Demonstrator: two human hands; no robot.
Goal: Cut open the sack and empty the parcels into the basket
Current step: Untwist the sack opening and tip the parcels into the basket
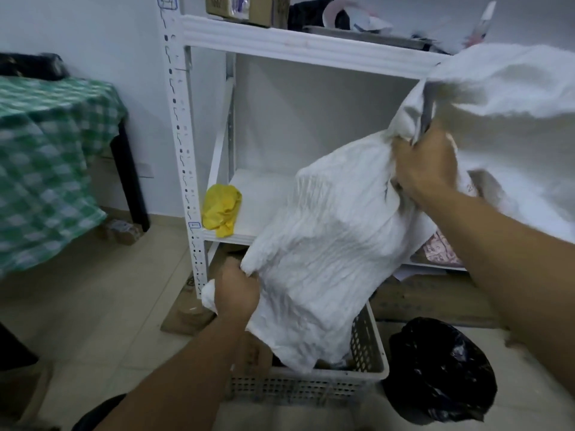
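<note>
white sack (pixel 326 244) upended over perforated basket (pixel 367 346)

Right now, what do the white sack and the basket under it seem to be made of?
Sack: probably woven plastic fabric, matte white; it creases stiffly with fine ribbed lines. Basket: likely hard plastic, pale grey, with regular moulded holes in its walls.

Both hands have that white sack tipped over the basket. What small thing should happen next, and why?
Probably a short upward shake of the sack. Its lower end hangs inside the basket, the left hand grips one corner, the right hand grips bunched cloth higher up, and the sack looks bulky, so parcels may be inside.
</note>
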